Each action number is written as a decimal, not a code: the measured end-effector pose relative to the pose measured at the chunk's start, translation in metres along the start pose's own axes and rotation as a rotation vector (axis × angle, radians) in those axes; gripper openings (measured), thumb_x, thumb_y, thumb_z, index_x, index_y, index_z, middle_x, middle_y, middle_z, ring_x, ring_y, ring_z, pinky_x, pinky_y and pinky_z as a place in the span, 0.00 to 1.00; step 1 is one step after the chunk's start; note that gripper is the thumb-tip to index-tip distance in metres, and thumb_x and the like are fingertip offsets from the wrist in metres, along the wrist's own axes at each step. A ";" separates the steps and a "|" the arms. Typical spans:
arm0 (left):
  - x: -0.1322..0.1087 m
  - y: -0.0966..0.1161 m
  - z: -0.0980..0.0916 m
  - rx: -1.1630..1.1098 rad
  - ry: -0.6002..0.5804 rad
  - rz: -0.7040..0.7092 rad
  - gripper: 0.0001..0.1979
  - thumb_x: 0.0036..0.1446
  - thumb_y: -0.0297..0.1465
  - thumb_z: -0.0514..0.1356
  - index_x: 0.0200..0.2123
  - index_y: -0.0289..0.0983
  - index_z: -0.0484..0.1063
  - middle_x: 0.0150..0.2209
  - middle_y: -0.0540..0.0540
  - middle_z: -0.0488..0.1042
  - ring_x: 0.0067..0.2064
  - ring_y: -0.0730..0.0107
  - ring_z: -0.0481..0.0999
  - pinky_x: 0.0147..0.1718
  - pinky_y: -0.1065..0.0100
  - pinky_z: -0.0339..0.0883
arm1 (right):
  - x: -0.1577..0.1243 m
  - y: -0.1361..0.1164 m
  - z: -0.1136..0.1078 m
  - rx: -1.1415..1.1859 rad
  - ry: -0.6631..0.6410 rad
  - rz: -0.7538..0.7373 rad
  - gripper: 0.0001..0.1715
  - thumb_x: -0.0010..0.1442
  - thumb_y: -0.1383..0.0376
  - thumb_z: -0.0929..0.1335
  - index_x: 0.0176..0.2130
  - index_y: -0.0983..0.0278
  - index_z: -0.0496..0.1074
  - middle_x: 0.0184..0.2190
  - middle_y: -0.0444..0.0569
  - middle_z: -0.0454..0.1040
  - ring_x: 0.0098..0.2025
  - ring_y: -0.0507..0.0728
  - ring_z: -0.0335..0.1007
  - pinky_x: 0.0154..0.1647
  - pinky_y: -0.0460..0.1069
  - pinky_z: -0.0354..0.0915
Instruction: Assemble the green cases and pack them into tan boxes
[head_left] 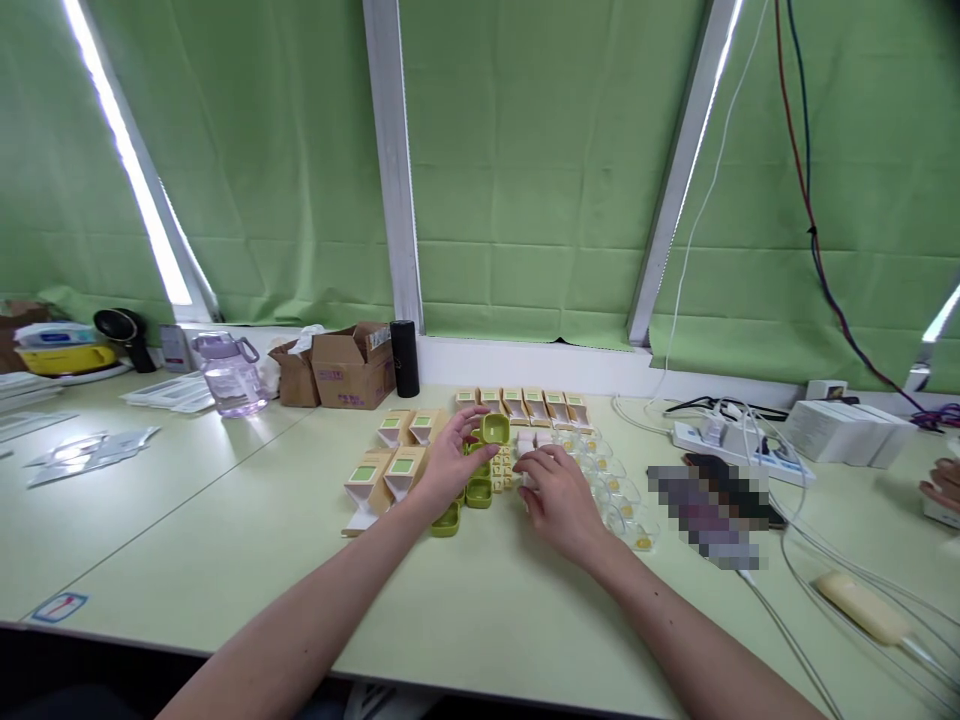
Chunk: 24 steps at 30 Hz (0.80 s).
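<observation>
My left hand [450, 462] reaches forward over a cluster of small green trays [478, 492] and pinches one green tray [495, 429] between thumb and fingers. My right hand [555, 495] rests curled on the table beside small yellow and pale blocks [504, 470], its fingers touching a pale block [526, 442]; whether it grips anything is hidden. Open tan cartons with green labels [384, 478] stand left of the trays, and a row of similar cartons [525, 404] lines the back. Clear plastic cups [619, 495] with yellow pieces curve along the right.
A cardboard box [352, 366], black cylinder [405, 358] and clear water bottle [229, 375] stand at the back left. A power strip [739, 445] with white cables, white boxes [847, 430] and another person's hand [941, 483] are at the right.
</observation>
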<state>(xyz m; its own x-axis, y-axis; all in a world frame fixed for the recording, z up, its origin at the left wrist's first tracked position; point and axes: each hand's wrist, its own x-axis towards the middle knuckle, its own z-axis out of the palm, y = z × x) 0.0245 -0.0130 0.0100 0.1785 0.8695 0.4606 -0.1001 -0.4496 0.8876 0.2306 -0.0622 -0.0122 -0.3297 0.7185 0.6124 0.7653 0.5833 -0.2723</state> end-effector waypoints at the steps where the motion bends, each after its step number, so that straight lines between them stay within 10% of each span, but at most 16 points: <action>1: 0.000 0.001 0.001 -0.065 -0.009 -0.024 0.31 0.53 0.36 0.74 0.58 0.43 0.70 0.54 0.42 0.77 0.55 0.57 0.78 0.52 0.59 0.72 | -0.001 -0.001 0.000 -0.039 -0.024 -0.018 0.17 0.62 0.73 0.68 0.49 0.60 0.76 0.50 0.53 0.80 0.58 0.67 0.67 0.58 0.61 0.66; 11: -0.001 0.000 0.002 -0.269 0.030 -0.116 0.33 0.48 0.35 0.78 0.55 0.41 0.70 0.49 0.42 0.80 0.45 0.62 0.82 0.46 0.61 0.76 | -0.004 -0.006 0.008 -0.278 -0.271 -0.139 0.14 0.69 0.64 0.67 0.51 0.63 0.77 0.58 0.56 0.77 0.68 0.69 0.58 0.69 0.64 0.52; 24: -0.003 0.003 0.005 -0.122 0.019 -0.084 0.33 0.48 0.38 0.76 0.55 0.41 0.69 0.51 0.41 0.80 0.51 0.56 0.81 0.48 0.58 0.75 | -0.005 -0.008 0.011 -0.263 -0.216 -0.183 0.10 0.70 0.65 0.67 0.42 0.62 0.79 0.46 0.57 0.82 0.62 0.70 0.65 0.66 0.66 0.56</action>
<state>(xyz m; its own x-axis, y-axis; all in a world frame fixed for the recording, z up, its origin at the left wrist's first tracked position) 0.0287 -0.0178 0.0110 0.1731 0.9073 0.3832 -0.2038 -0.3476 0.9152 0.2201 -0.0667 -0.0209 -0.5617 0.6909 0.4552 0.7890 0.6128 0.0437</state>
